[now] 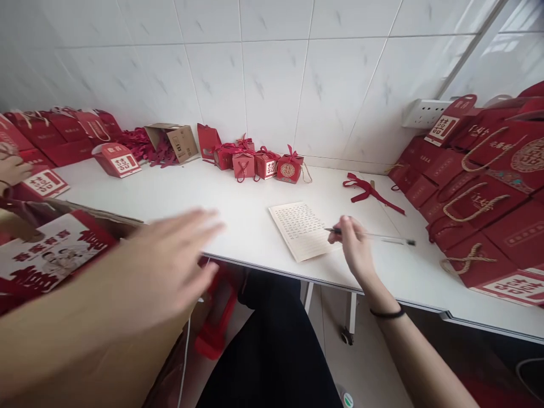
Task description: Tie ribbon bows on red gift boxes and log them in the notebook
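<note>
Pinched on a clear-barrelled pen (385,237): your right hand (356,249); your left hand (178,263), unclenched, holds nothing.
On the notepad (303,232), handwriting (300,220) covers the far part; the near looks unwritten.

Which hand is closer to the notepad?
Right. The right hand, holding a pen, is at the right edge of the notepad; the left hand is apart, off to its left.

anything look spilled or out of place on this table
Yes: toward the back left, the cardboard box seems tipped on its side, with crimson ribbons heaped in and beside its open mouth, as if spilled.
</note>
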`<state>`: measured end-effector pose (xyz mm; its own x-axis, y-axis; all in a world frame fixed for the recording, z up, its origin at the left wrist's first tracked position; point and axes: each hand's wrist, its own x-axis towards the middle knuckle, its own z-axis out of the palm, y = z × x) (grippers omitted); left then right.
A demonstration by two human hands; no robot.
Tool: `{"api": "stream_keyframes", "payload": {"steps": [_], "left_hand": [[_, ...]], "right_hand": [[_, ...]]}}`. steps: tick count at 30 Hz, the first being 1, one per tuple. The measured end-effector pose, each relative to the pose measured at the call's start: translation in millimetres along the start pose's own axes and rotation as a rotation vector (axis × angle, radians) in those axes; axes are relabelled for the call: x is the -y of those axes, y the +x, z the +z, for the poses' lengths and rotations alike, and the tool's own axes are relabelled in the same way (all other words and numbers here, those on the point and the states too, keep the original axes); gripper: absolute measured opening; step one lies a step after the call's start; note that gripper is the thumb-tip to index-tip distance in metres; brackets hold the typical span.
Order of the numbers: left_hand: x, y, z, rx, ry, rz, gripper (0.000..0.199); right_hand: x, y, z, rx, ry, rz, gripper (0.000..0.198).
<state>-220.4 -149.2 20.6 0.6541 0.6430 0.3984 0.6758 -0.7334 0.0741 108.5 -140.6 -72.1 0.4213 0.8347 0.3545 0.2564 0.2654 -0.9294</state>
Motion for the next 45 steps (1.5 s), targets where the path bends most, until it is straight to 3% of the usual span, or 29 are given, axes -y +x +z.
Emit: {"api": "stream_keyframes", "payload": {"steps": [1,3,5,8,12,16,20,25,30,45], "left_hand": [[-16,11,15,0.088,0.032,0.119,0.045],[-41,33,48,0.290,0.056,0.214,0.045],[-56,53,81,0.403,0.074,0.280,0.053],[-58,75,118,0.463,0.071,0.326,0.061],[-43,78,141,0.493,0.050,0.353,0.064],[-35,68,145,0.412,0.066,0.408,0.067],[-37,69,142,0.370,0.074,0.411,0.057],[-41,68,143,0.304,0.145,0.378,0.051],[-40,63,149,0.254,0.084,0.396,0.048],[-38,53,155,0.238,0.047,0.369,0.049]], "right_hand": [[-1,9,4,0.064,-0.056,-0.022,0.048],[-4,24,12,0.187,-0.127,-0.043,0.051],[-10,36,20,0.278,-0.141,-0.035,0.052],[-21,47,26,0.358,-0.111,-0.024,0.051],[-35,51,26,0.398,-0.059,0.017,0.044],[-37,51,21,0.413,-0.035,0.075,0.030],[-33,50,18,0.406,-0.043,0.062,0.021],[-33,49,16,0.413,-0.079,0.132,0.026],[-30,50,14,0.447,-0.065,0.166,0.033],[-26,47,16,0.480,-0.311,0.058,0.035]]}}
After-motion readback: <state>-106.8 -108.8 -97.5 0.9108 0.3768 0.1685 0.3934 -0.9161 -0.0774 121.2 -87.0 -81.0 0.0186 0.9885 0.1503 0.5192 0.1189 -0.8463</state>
